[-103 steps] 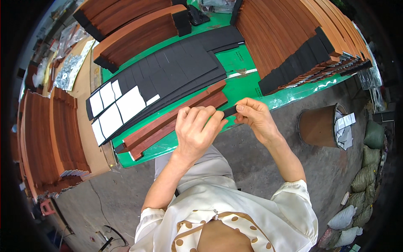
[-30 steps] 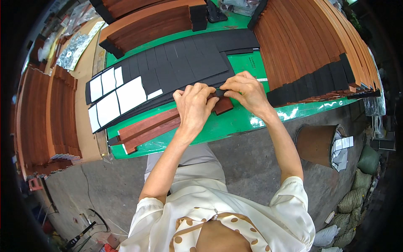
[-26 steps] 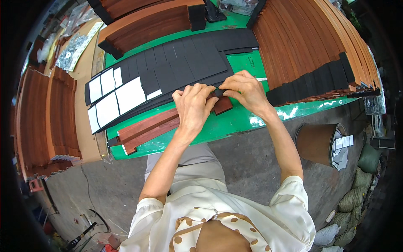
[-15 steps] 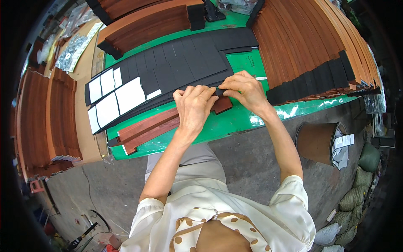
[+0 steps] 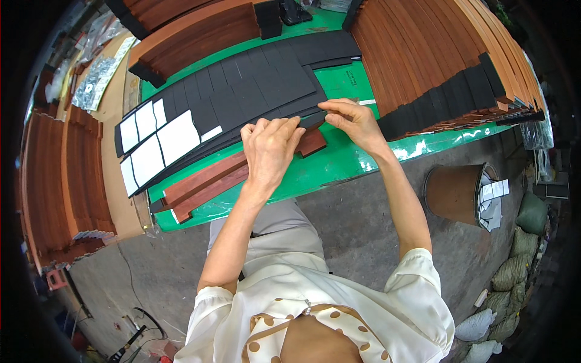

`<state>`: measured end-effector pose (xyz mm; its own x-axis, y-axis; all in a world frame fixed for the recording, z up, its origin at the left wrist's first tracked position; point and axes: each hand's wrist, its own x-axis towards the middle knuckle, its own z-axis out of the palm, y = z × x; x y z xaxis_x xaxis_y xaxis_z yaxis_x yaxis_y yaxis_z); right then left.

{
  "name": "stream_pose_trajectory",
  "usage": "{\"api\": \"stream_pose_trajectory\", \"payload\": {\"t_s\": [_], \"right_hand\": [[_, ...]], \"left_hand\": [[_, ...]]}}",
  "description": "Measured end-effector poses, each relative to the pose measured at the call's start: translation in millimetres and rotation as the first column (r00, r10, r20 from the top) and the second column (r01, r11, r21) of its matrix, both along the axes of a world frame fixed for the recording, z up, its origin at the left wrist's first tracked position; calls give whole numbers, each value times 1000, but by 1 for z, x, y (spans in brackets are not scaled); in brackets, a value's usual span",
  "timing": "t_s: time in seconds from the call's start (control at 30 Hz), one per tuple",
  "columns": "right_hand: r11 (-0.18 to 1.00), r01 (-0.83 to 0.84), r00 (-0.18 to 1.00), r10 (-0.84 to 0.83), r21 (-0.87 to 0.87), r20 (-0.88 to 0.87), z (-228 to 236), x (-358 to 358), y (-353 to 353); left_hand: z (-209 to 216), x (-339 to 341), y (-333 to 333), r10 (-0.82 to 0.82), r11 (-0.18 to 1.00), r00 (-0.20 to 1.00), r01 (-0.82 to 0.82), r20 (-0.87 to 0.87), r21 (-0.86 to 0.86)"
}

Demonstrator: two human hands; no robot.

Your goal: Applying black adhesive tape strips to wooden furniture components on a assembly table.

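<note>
A reddish-brown wooden piece (image 5: 209,184) lies along the near edge of the green tabletop, its middle under my left hand (image 5: 270,148). The fingers of that hand are curled over the wood and closed at the near end of a small black strip (image 5: 310,119), which looks like foam. My right hand (image 5: 356,125) holds the strip's far end between thumb and forefinger, palm turned left. Just beyond both hands spread overlapping black sheets (image 5: 242,97), a few with white backing (image 5: 175,138) at the left. The fingertips partly hide the strip.
Stacked brown boards with black ends (image 5: 423,66) stand at the right, and more boards (image 5: 200,42) at the back. Another stack (image 5: 85,172) is at the left beside a cardboard surface (image 5: 127,199). A brown bin (image 5: 454,195) with white scraps stands on the floor.
My right hand has drawn slightly up and away from my left, its forefinger straighter. More of the black strip shows between them. The whole view has shifted a little.
</note>
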<state>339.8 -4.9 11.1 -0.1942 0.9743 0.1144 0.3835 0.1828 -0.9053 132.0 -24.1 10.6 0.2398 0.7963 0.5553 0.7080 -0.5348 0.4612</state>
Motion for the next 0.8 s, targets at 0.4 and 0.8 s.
{"api": "stream_pose_trajectory", "payload": {"t_s": [0.4,0.8], "right_hand": [[980,49,995,-66,192,80,-1,-8,-4],[967,84,994,-98,242,49,-4,-10,-6]], "left_hand": [[1,1,-1,-6,998,999,9,-51,63],[2,2,-1,-6,999,999,7,-46,35]]}}
